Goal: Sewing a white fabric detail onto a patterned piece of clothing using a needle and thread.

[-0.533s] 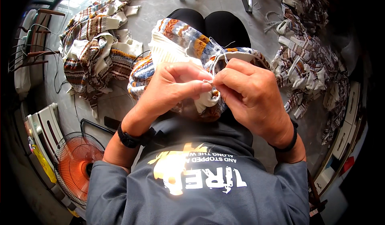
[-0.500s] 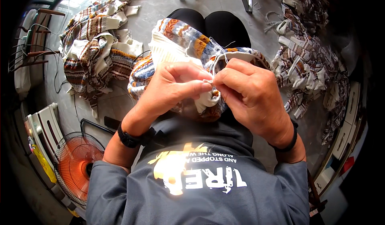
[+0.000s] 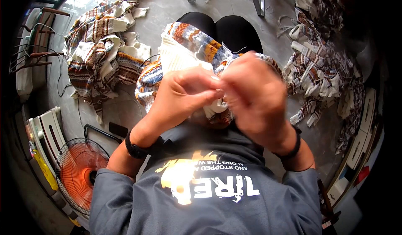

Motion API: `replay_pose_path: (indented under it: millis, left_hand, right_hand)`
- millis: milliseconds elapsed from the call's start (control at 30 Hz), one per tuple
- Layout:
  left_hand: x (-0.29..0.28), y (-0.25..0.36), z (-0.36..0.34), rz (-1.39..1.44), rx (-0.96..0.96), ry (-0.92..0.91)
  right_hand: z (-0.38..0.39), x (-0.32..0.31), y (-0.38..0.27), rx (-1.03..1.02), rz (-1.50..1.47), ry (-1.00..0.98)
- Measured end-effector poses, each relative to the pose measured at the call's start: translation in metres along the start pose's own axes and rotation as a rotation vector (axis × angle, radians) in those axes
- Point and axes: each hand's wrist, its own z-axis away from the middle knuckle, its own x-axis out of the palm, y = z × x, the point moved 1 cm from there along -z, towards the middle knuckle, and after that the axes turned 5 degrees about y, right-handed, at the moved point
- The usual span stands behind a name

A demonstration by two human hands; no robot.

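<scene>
Right hand [image 3: 256, 97] — now blurred.

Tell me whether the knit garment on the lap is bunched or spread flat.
Bunched: the knit garment lies heaped in thick, overlapping folds against the black-clad legs.

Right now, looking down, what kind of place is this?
Probably a small knitwear workroom: there's a knitwear heap on the left, a second heap on the right, and a patterned knit across the lap.

Glare whitens the upper left, the right hand [image 3: 257, 96] is blurred, and dark fisheye edges bend.
</scene>
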Motion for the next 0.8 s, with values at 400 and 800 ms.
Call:
replay_pose_path:
  millis: [400,800]
  left_hand:
    - [0.0,0.005,0.001,-0.187,0.132,0.056]
    - [0.002,0.004,-0.001,-0.296,0.172,0.101]
  right_hand:
    - [0.0,-0.084,0.005,0.078,-0.101,-0.002]
    - [-0.001,-0.088,0.011,0.151,-0.177,0.069]
